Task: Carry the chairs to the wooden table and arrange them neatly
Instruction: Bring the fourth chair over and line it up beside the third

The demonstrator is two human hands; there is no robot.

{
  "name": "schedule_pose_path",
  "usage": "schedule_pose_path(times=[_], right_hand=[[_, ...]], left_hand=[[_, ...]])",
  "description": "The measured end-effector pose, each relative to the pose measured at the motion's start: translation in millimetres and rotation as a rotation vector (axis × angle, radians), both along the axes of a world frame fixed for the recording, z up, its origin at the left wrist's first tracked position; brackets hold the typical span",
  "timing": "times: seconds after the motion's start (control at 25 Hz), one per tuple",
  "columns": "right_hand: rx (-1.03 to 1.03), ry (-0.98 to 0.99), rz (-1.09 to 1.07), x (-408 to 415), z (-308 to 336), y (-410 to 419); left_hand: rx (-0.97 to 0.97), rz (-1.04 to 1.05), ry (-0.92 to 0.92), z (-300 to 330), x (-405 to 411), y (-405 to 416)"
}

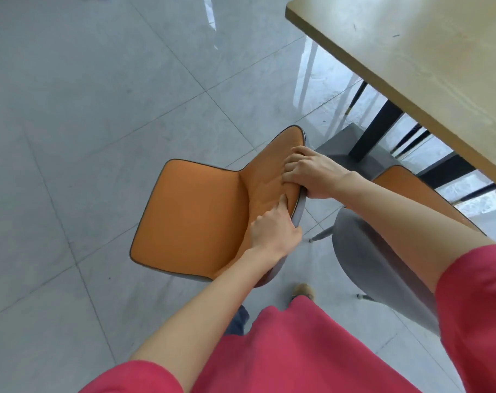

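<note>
I'm gripping the orange chair [195, 214] backrest with both hands [275, 231] [312, 174] closed, aiming beside the desk [411, 52] squarely.

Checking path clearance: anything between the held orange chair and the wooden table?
Partly. Both the left hand and right hand grip the backrest of the orange chair. A second chair, grey-backed, already stands at the wooden table edge to its right. The tiled floor further along that edge shows nothing in the way.
</note>
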State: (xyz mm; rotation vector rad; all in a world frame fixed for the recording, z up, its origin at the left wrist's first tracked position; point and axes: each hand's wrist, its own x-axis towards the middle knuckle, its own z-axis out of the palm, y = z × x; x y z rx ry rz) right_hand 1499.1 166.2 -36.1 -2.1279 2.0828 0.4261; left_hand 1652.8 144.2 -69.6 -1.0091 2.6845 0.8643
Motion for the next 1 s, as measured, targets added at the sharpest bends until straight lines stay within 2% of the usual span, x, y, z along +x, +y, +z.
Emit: schedule_pose_path(times=[0.44, 0.56, 0.68, 0.88, 1.0], right_hand=[[0.114, 0.050, -0.336, 78.5, 10.5, 3.3], [0.094, 0.056, -0.446, 95.0, 13.4, 1.8], [0.046, 0.048, -0.534, 115.1, 13.9, -14.5], [0.047, 0.062, -0.559, 148.0, 8.3, -53.7], [0.047, 0.076, -0.612, 150.1, 8.7, -50.8]], left_hand=[[0.089, -0.484, -0.009, 13.4, 55.1, -62.7], [0.013, -0.703, -0.082, 21.7, 53.3, -95.1], [-0.128, -0.857, -0.071, 22.9, 59.7, -135.4], [-0.269, -0.933, 0.041, 13.8, 84.1, -203.1], [-0.268, -1.007, 0.084, 11.3, 70.8, -210.9]])
